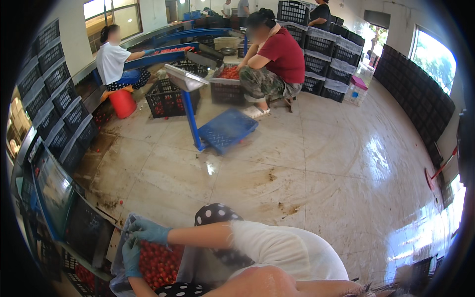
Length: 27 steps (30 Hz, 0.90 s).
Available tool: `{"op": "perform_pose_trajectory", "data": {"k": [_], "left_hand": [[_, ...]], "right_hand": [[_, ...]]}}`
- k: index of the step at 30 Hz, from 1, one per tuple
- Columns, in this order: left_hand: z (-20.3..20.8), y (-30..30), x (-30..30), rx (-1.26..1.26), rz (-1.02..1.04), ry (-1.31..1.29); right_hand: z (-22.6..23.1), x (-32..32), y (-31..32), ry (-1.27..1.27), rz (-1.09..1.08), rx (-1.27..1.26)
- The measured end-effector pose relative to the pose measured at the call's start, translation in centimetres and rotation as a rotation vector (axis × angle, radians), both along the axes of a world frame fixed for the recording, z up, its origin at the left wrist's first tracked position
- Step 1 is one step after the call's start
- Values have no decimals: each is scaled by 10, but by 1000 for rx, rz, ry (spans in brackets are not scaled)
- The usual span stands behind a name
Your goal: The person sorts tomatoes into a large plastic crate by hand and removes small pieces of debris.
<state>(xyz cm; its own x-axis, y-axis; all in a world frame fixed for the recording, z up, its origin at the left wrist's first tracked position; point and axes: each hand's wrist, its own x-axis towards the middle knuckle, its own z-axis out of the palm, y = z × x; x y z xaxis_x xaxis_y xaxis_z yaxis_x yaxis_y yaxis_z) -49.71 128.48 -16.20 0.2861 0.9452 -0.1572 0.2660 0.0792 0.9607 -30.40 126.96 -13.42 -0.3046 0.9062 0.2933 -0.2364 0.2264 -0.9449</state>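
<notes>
Both my hands wear pale blue gloves and meet at the far left corner of a plastic-lined crate [184, 260]. My right hand [150, 231] reaches in from the right, fingers bent together at the liner's edge. My left hand [131, 256] comes up from below, its fingers curled close to the right fingertips. Whatever they pinch is too small to make out. Under them, the crate is filled with small round red fruits [159, 265]. A dark sloping chute [84, 225] ends beside my hands on the left.
Stacked black crates [54, 94] line the left wall, more [316, 54] stand at the back. A blue platform scale [227, 129] stands ahead on the wet, stained floor. Two people sit beyond it, one on a red bucket [122, 103], near crates of red fruit [229, 73].
</notes>
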Motion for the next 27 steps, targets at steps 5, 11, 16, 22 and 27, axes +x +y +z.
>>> {"op": "perform_pose_trajectory", "data": {"k": [5,11,16,22,27], "left_hand": [[2,-1,2,16,-31,9],[-4,4,-5,52,-50,35],[-3,4,-1,77,-57,42],[-2,-1,4,165,5,44],[2,-1,0,109,-2,102]], "right_hand": [[0,2,0,-25,7,20],[7,2,-3,14,36,-16],[6,0,-5,30,-41,21],[8,-1,-6,57,-40,7],[12,3,-6,6,13,-29]]}}
